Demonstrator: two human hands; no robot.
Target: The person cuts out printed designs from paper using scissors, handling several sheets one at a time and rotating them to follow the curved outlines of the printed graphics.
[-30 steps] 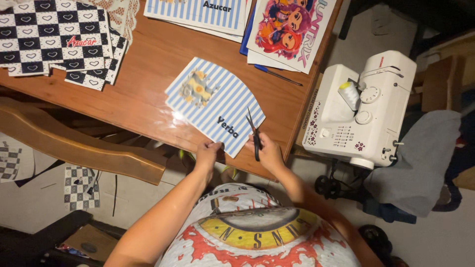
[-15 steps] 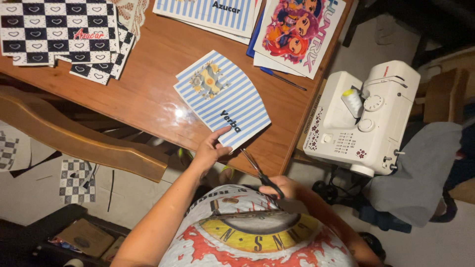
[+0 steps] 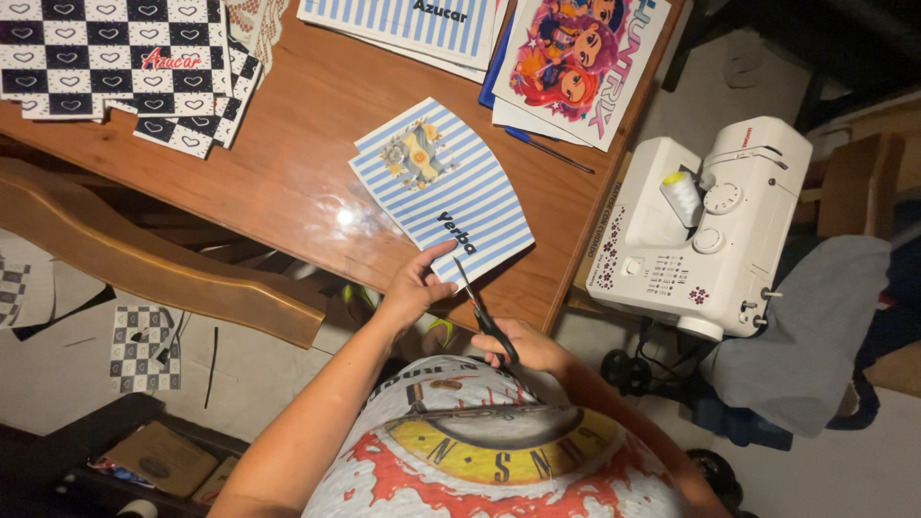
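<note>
The counter (image 3: 288,182) is showing polished wood, glossy enough to be throwing back a bright spot of light. The blue-striped sheet (image 3: 443,197) is looking like smooth matt paper. The scissors (image 3: 483,312) are showing thin metal blades and dark plastic handles. The sewing machine (image 3: 705,235) is gleaming in smooth white plastic.

**Around the wooden table**

A wooden table (image 3: 288,163) carries a stack of black-and-white checkered sheets (image 3: 115,67) with small hearts at its far left corner, touching a bit of lace (image 3: 257,21). At the far edge lie blue-striped sheets (image 3: 413,24), and beside them a colourful cartoon print (image 3: 580,62) (three figures on pink). A pen (image 3: 549,151) lies just below that print. A white sewing machine (image 3: 705,235) with a thread spool (image 3: 682,195) stands off the table's right side. A curved wooden chair back (image 3: 144,254) sits at the left, with a checkered scrap (image 3: 144,347) on the floor.
</note>
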